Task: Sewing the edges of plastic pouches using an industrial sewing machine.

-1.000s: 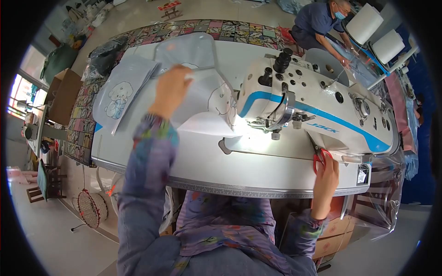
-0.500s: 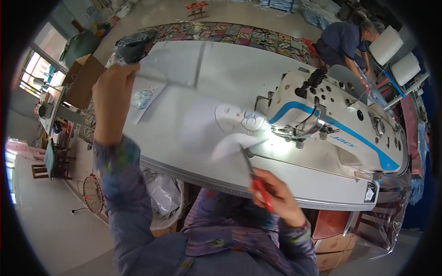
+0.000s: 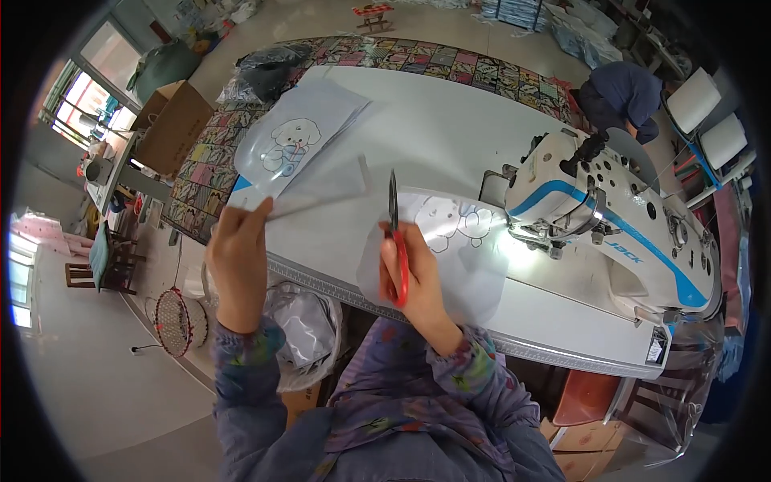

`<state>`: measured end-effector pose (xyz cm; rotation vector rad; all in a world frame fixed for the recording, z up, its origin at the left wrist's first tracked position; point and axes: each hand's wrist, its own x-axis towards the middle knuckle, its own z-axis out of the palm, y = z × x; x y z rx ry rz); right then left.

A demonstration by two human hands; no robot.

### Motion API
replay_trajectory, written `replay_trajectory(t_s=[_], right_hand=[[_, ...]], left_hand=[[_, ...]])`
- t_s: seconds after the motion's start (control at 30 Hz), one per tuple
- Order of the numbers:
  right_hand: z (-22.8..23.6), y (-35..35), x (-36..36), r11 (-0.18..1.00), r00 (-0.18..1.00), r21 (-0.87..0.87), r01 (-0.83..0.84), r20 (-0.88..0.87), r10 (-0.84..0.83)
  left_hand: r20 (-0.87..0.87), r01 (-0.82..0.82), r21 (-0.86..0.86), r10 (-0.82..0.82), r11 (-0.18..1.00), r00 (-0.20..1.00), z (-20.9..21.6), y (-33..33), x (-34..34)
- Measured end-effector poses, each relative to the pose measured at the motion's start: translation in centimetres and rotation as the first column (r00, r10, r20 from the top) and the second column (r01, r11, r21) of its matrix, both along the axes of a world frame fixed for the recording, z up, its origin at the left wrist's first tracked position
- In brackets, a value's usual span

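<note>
Scissors [image 3: 393, 205] stood in the right hand [image 3: 422, 285], blades together and tips toward 12 o'clock, the fingers curled around the red handles. The left hand [image 3: 238, 261], at 9 o'clock from it, had thumb and forefinger nearly together, seemingly pinching the near edge of a loose sheet [image 3: 329, 183], which was blurred and reached toward 2 o'clock.

The step in hand looked like sorting sheets with the scissors kept ready; any cut would call for parting the blades and holding the sheet taut and clear of its neighbours.

A printed sheet [image 3: 462, 249] lay at 1 o'clock from the right hand, its far side under the machine's light; whether that hand touched it could not be told. A pile [image 3: 297, 136] of sheets with a puppy print rested at 1 o'clock from the left hand.

The table [image 3: 434, 112] was white, with a ruler strip along its near edge. From its middle, the sewing machine [image 3: 618, 225] stood at 3 o'clock, patterned cloth [image 3: 418, 60] at 12, a carton [image 3: 173, 128] at 10, a lined bin [image 3: 336, 345] at 7 and a bent-over co-worker [image 3: 622, 92] at 2.
</note>
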<state>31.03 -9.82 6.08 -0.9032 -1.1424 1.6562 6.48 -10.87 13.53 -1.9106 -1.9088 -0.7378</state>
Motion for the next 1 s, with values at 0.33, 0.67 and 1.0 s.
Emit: replay_trajectory(t_s=[0.33,0.67,1.0], right_hand=[[-1.5,-8.4,18.3,0.908,0.555,0.406,0.103,0.734,-0.391],[-1.2,-9.4,28.3,0.778,-0.289,0.619,0.106,0.768,-0.571],[-4.5,0.7,16.8,0.651,0.404,0.709,-0.272,0.698,-0.591]], left_hand=[[0.243,-0.275,-0.409,0.394,0.870,0.886,-29.4,-19.4,-16.8],[0.077,-0.510,-0.261,0.544,0.820,0.835,-29.4,-10.3,-13.8],[0.452,0.741,-0.110,-0.630,0.663,0.631,-10.5,6.9,11.2]])
